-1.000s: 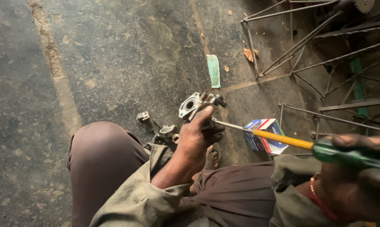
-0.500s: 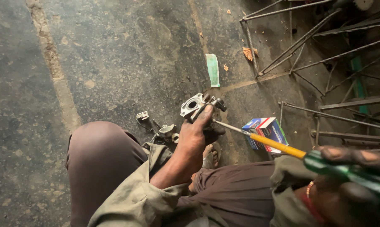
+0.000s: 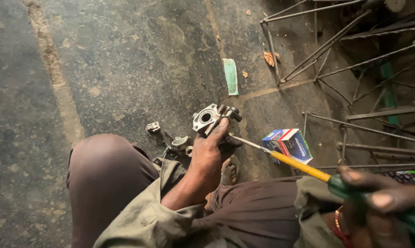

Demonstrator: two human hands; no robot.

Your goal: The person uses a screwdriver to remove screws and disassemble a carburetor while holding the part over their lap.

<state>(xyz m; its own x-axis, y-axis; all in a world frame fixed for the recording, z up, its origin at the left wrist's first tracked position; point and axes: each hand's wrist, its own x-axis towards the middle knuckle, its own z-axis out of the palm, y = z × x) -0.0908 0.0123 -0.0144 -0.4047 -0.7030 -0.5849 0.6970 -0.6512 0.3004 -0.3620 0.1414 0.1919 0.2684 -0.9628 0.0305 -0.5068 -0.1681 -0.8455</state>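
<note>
Frame centre: left hand (image 3: 210, 154) clamped around a cast-metal carburetor body (image 3: 210, 119); right hand (image 3: 381, 202), lower right, closed on a green-handled screwdriver (image 3: 303, 169) whose tip meets it. Judged rigid, fairly heavy, possibly oily; best gripped across the flat flanks, clear of the bore.

Carburetor body (image 3: 210, 118) held up, screwdriver (image 3: 308, 171) tip at it.

Carburetor body: small grey cast-metal part, grimy, round bore facing the camera at its left end, darker fittings sticking out at its 3 o'clock side; gripped from below, off the floor, a little left of frame centre. Screwdriver: thin bare steel shaft, yellow collar, green handle; lies slanted, tip at about 10 o'clock touching the carburetor's lower right edge, handle at about 4 o'clock near the frame's lower right corner, where it is blurred and partly covered by fingers.
</note>
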